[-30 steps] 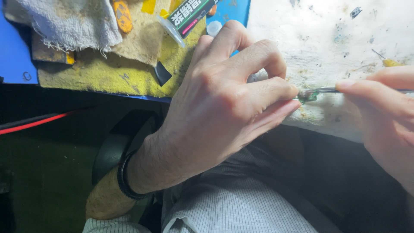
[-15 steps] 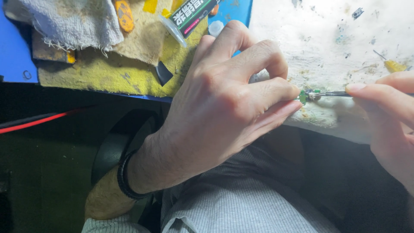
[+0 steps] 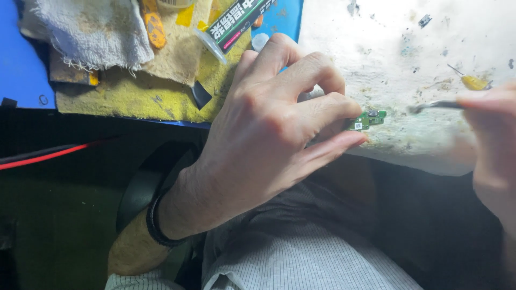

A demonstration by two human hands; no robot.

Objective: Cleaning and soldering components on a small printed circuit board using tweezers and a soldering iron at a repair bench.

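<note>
My left hand (image 3: 269,129) fills the middle of the head view, its fingertips pinching a small green circuit board (image 3: 367,120) at the near edge of a stained white work surface (image 3: 408,59). At the right edge my right hand (image 3: 492,139) grips thin metal tweezers (image 3: 432,106). Their tip points left and stands a short gap to the right of the board, not touching it. A dark band circles my left wrist.
A yellow cloth (image 3: 129,96) and a frayed grey rag (image 3: 91,32) lie on a blue mat (image 3: 21,64) at the upper left. A dark labelled tube (image 3: 236,21) rests on the cloth. A red cable (image 3: 48,157) runs below the table edge.
The tweezers tip has drawn back to the right, away from the green board, which it touched before. My left hand still holds the board in much the same place.
</note>
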